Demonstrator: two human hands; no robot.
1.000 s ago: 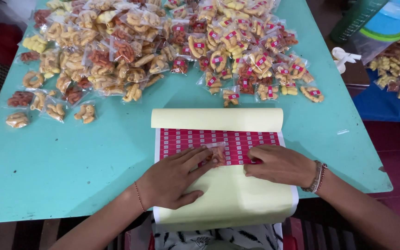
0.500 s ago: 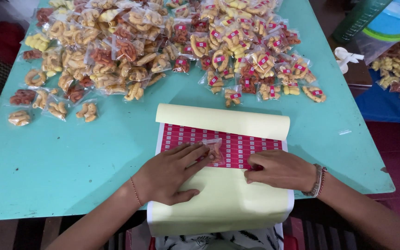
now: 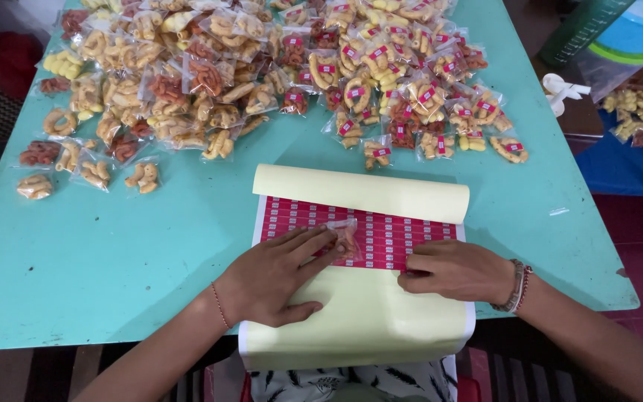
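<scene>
I see the left hand [image 3: 273, 277] lying flat, its fingers [image 3: 314, 242] stretched out and pressing down on one small clear snack bag [image 3: 345, 237]. The bag sits right under the fingertips, on top of the red sticker sheet [image 3: 381, 232]. The fingers are open and flat, not curled around anything.

The right hand [image 3: 455, 269] rests just beside it, with its fingers [image 3: 414, 266] bent and close together, touching the lower edge of the red stickers. I cannot tell if a sticker is pinched between them. A beaded bracelet [image 3: 516, 286] sits on that wrist, and a thin red string [image 3: 219, 305] on the other wrist.

The sticker sheet has many tiny red labels with white marks, set in neat rows, too many and too small to count. Pale yellow backing paper [image 3: 359, 320] lies under both hands, and its top part is rolled back into a curl [image 3: 362, 192] above the red rows.

All of this lies on a light green counter [image 3: 113, 253]. Farther up there are two big heaps of little bags. The heap on the right [image 3: 403, 82] has red labels on the bags. The heap on the left [image 3: 158, 89] has no labels. Past the counter on the right, I see more snacks on a blue sheet [image 3: 638, 141].
</scene>
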